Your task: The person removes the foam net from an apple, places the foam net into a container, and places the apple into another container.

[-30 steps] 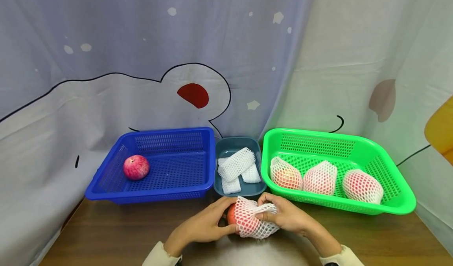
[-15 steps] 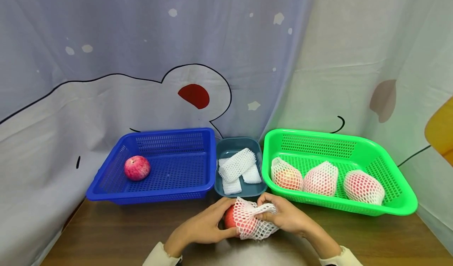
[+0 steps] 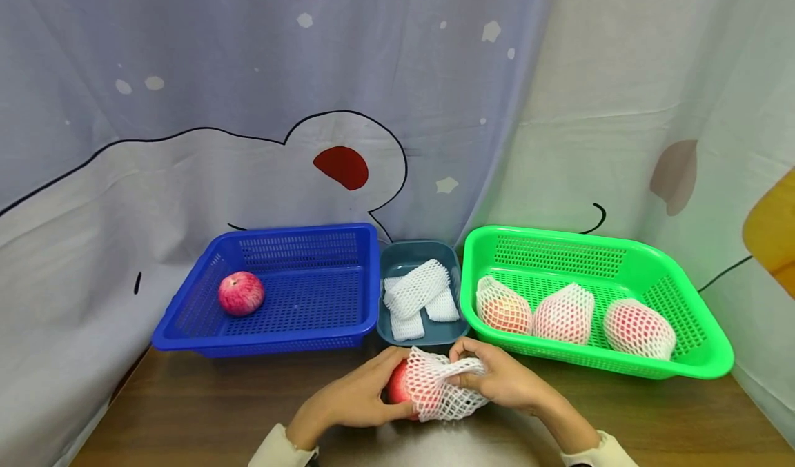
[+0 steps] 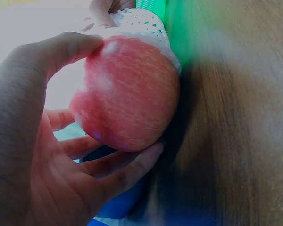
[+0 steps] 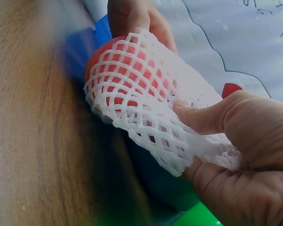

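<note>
My left hand (image 3: 360,391) grips a red apple (image 4: 132,94), its thumb on one side and its fingers spread round the other. A white foam net sleeve (image 5: 141,94) covers the apple's right part in the head view, while the left part is bare. My right hand (image 3: 506,377) pinches the gathered right end of the sleeve between thumb and fingers. In the right wrist view the mesh is stretched over the apple and bunched within that grip. Apple and sleeve are just over the brown table (image 3: 205,412); the head view does not show whether they touch it.
A blue basket (image 3: 279,343) at the left holds one bare apple (image 3: 241,293). Between the baskets, a small dark teal bin (image 3: 456,332) contains several folded foam sleeves (image 3: 417,291). The green basket (image 3: 695,315) at the right has three net-wrapped apples (image 3: 564,314). A patterned curtain (image 3: 279,74) hangs behind.
The apple has shifted slightly left, so more of its bare red side shows beyond the sleeve. Both hands stay nearly where they were, with the same holds.
</note>
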Tool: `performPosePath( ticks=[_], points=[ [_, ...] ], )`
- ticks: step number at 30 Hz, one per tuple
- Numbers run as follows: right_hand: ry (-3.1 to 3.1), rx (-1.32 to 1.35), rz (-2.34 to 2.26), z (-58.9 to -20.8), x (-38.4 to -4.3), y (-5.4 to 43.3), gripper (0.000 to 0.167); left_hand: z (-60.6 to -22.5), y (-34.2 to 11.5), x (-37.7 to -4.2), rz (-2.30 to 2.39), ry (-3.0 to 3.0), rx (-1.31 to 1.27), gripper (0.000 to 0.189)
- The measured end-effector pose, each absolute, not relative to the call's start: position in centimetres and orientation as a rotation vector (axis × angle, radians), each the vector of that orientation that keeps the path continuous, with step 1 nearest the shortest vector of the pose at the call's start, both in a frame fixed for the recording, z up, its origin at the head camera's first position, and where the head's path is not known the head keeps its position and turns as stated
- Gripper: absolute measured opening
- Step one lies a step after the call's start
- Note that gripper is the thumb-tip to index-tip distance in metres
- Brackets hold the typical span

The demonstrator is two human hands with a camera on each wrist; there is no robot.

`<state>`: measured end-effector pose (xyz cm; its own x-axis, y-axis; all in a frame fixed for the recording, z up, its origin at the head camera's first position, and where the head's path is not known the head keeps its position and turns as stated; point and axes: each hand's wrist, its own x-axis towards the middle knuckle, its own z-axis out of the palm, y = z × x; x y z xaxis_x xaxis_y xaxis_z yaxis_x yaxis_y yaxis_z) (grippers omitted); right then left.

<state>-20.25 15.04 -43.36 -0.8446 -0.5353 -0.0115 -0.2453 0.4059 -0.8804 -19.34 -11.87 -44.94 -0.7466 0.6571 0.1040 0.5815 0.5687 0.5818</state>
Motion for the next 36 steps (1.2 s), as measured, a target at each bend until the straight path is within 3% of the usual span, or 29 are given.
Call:
performPosePath(
  ticks=[27,36],
  points=[
    [2.603,-0.739,-1.299,-41.1,-20.0,16.1,0.015,-44.4,-12.4,-19.3,0.961,2.590,1.130,0.068],
    [2.716,-0.710,-1.286,-41.1,-19.9,16.2,0.020,-44.4,-12.4,-19.2,0.972,2.560,1.158,0.066]
  ],
)
